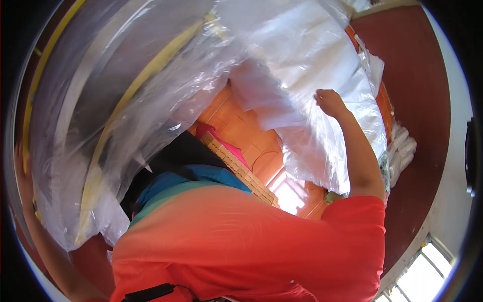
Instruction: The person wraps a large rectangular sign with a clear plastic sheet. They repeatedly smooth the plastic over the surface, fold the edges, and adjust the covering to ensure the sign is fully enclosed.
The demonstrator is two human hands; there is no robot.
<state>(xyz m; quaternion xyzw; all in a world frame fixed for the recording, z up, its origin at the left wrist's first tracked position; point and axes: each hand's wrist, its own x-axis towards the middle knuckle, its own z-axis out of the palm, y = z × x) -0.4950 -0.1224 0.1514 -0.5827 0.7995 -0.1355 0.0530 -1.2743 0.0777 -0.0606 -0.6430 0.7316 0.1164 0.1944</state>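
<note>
A large clear plastic sheet (151, 100) is seen spread across most of the view, above the red-sleeved torso (241, 241). The right hand (329, 102) is closed on the sheet's right part, where white folded material (312, 55) is covered by it. The left hand is hidden behind the sheet's left edge. Orange tiled floor (241, 131) is seen below the sheet.

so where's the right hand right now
In the head view, the right hand is raised at upper right of centre, gripping the clear plastic sheet, above the red sleeve.
</note>
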